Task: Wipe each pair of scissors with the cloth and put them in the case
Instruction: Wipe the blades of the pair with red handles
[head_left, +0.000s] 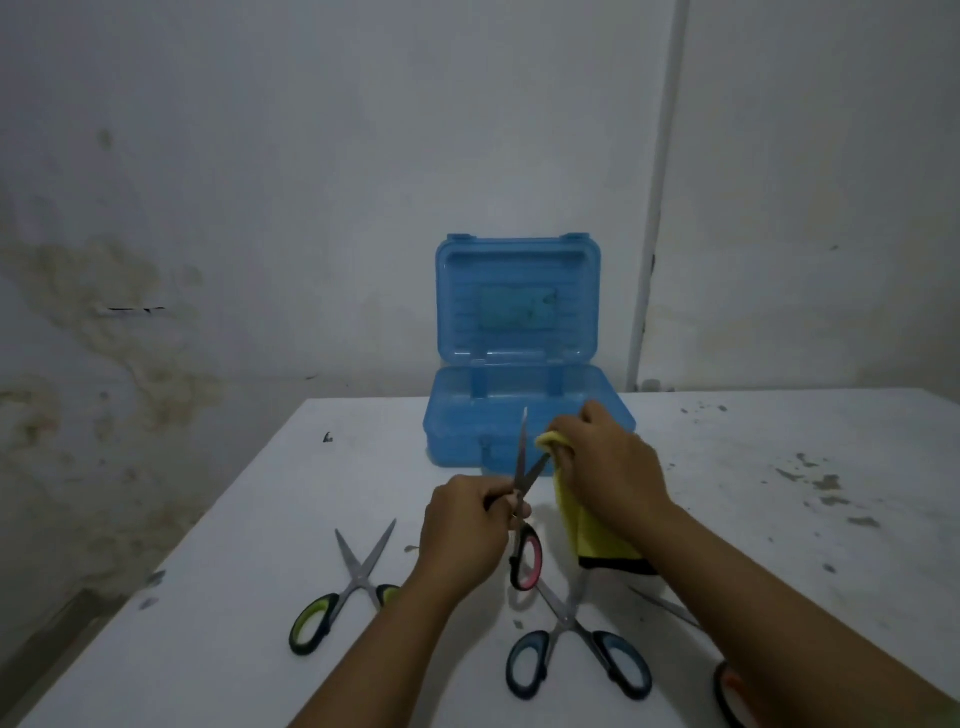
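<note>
My left hand (464, 525) grips pink-handled scissors (524, 553) near the pivot, blades spread and pointing up, one pink loop hanging below. My right hand (608, 457) holds a yellow cloth (597, 535) pinched around the right blade. Behind them stands the blue plastic case (457, 431), lid upright and open. On the white table (234, 519) lie green-handled scissors (340, 592) at the left and blue-handled scissors (576, 644) in the middle. An orange-handled pair (727, 691) lies at the right, mostly hidden under my right forearm.
The table stands against a stained wall. Its left edge runs diagonally from the far corner toward me. Dirt flecks mark the right side of the tabletop (821, 483). A white pipe (654, 208) runs up the wall behind the case.
</note>
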